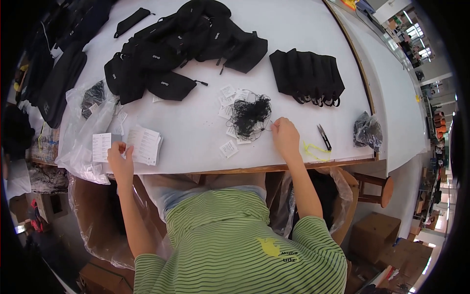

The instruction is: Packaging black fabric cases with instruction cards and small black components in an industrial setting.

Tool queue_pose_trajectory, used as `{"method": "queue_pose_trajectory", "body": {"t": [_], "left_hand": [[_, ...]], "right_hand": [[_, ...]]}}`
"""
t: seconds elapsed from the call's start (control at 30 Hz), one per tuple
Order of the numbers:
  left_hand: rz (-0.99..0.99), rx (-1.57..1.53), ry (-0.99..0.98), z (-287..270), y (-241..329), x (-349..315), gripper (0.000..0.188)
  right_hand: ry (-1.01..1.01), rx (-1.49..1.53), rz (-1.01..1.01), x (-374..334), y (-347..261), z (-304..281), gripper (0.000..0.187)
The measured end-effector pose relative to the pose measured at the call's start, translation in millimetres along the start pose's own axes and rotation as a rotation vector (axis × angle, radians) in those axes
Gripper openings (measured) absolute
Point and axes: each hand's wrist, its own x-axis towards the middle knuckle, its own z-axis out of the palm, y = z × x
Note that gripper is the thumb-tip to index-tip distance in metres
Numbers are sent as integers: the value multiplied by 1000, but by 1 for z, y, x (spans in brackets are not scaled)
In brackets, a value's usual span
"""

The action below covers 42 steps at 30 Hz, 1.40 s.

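Observation:
Near the table's front left, my left hand is closed at the edge of a white printed card, its fingertips curled over it. Just right of that hand lies a stack of similar printed cards. My right hand has thumb and forefinger pinched together beside a tangled heap of thin black strings. A fine strand seems to run from the heap to those fingertips. Small white labels lie under and around the heap.
Black pouches are piled at the back. A row of black pouches stands right of the strings. Thread snips and yellow cord lie near the front edge. Plastic bags sit at both sides.

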Motion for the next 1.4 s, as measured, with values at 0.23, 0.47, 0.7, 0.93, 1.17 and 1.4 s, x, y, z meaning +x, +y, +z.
{"method": "queue_pose_trajectory", "body": {"t": [0.23,0.47,0.7,0.93,1.17,1.4], "left_hand": [[-110,-269,-84,-6,2,-5,30],[-231,-938,-77,-7,33,-19,32],[-547,-1443,-365,-11,83,-37,42],[-609,-1475,-607,0,129,-64,53],[-186,-1143,-576,3,156,-90,59],[-232,-1175,-464,6,169,-94,24]], "right_hand": [[-32,342,-62,28,-30,-62,11],[119,696,-116,52,-100,-130,9],[133,1151,-243,44,-128,-141,7],[-377,1251,-71,-19,-154,-76,7],[-389,1068,-61,-63,-163,-43,7],[-285,928,-86,-81,-165,-36,6]]}}
